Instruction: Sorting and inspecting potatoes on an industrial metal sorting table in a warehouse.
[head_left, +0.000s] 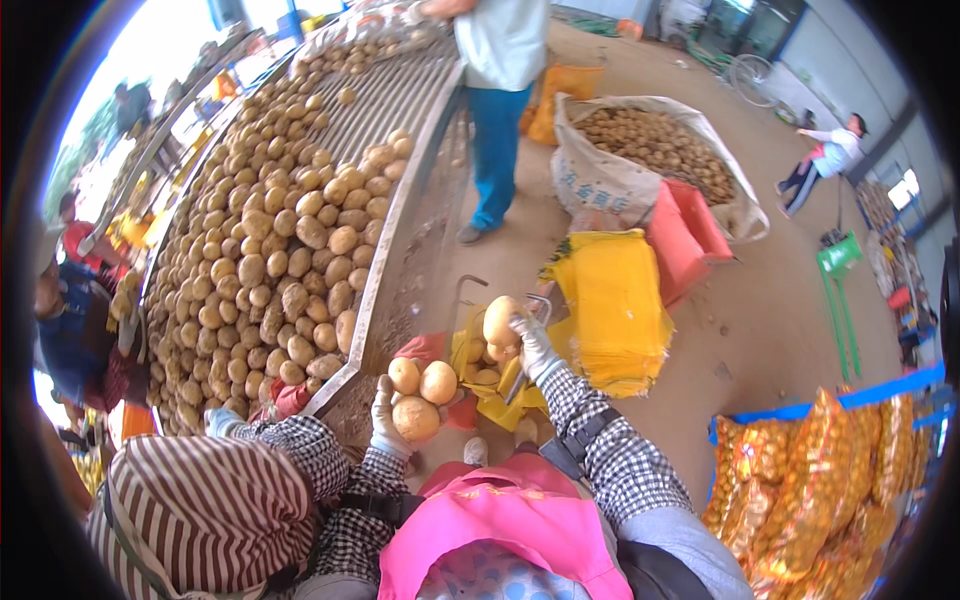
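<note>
In a white work glove, my left hand (388, 424) cradles three potatoes (417, 418) near the lower corner of the sorting table. My gloved right hand (535, 346) grips a pale potato (502, 319); a second potato shows right below it, and I cannot tell if it is also held. Beneath the right hand hangs a yellow woven bag (499, 412) with its mouth spread around a metal frame with a bent hook (471, 279). Several potatoes (484, 373) lie inside that bag. Part of its rim is hidden by my right hand.
The sorting table's metal rim (375, 300) borders many potatoes (255, 262). A co-worker in a striped hood (210, 510) is close at my left. Folded yellow sacks (615, 315), a red bin (682, 240), a large white potato sack (607, 180) and filled mesh bags (802, 480) stand rightward.
</note>
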